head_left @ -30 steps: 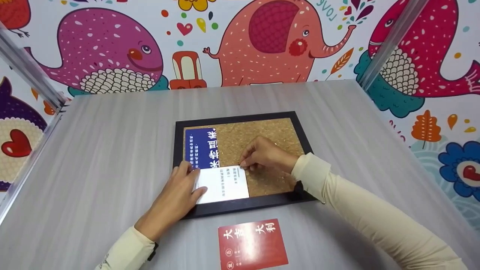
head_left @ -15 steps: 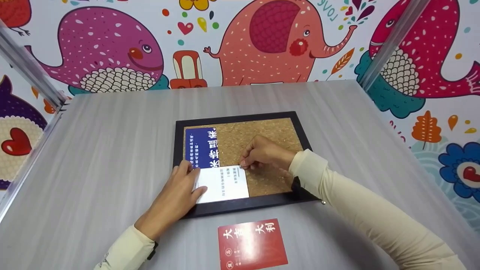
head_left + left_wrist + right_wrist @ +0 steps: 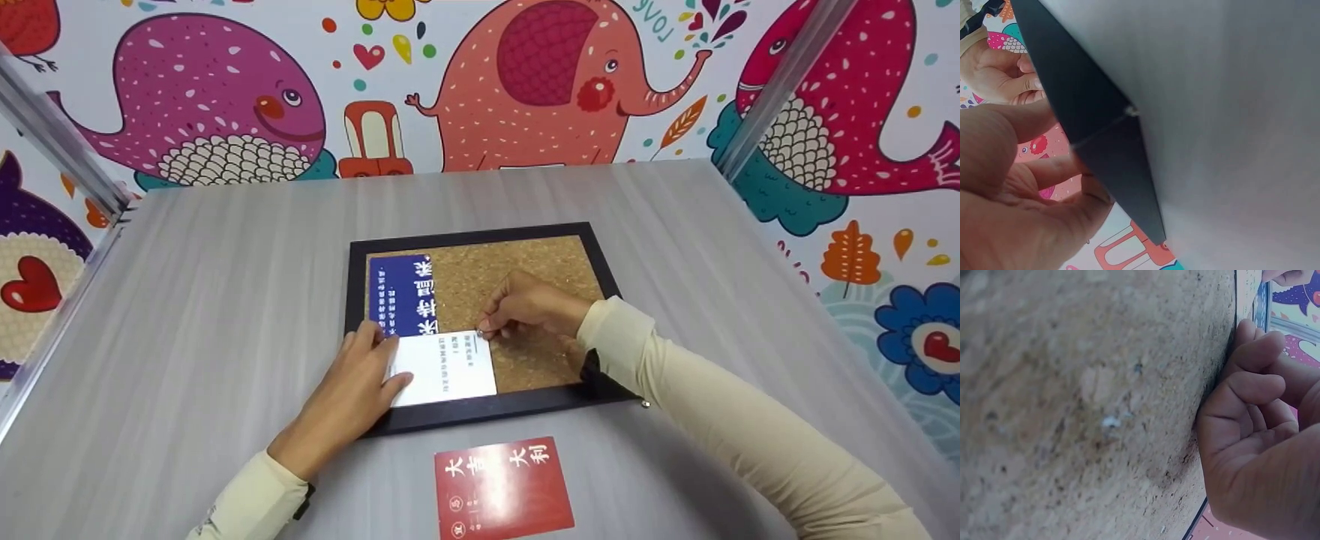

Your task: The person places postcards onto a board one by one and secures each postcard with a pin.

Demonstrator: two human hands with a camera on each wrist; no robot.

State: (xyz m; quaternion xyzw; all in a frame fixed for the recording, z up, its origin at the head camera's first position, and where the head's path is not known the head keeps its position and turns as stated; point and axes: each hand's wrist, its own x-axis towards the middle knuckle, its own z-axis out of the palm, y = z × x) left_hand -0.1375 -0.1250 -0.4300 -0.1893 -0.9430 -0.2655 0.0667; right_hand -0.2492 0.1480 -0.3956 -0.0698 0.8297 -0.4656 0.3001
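Observation:
A cork board (image 3: pixel 517 262) with a black frame lies on the table. A white printed card (image 3: pixel 457 375) sits at its near left, against the lower end of a blue card (image 3: pixel 401 292). My left hand (image 3: pixel 360 386) rests on the white card's left end, fingers and thumb pressing it to the board; in the left wrist view this hand (image 3: pixel 1027 185) is beside the black frame (image 3: pixel 1095 112). With thumb and index finger, my right hand (image 3: pixel 536 304) pinches a small silvery thumbtack (image 3: pixel 481 333) at the white card's far right corner. Its other fingers are curled close over the cork (image 3: pixel 1100 410).
A red card (image 3: pixel 502 487) with white characters lies on the grey table (image 3: pixel 247 300) in front of the board. Beside the frame's near right corner is a tiny shiny object (image 3: pixel 646 404). Walls with cartoon animals (image 3: pixel 555 82) enclose the back and sides.
My right wrist has shifted slightly left while its fingertips stay at the card's corner. The left hand and the cards have kept their places.

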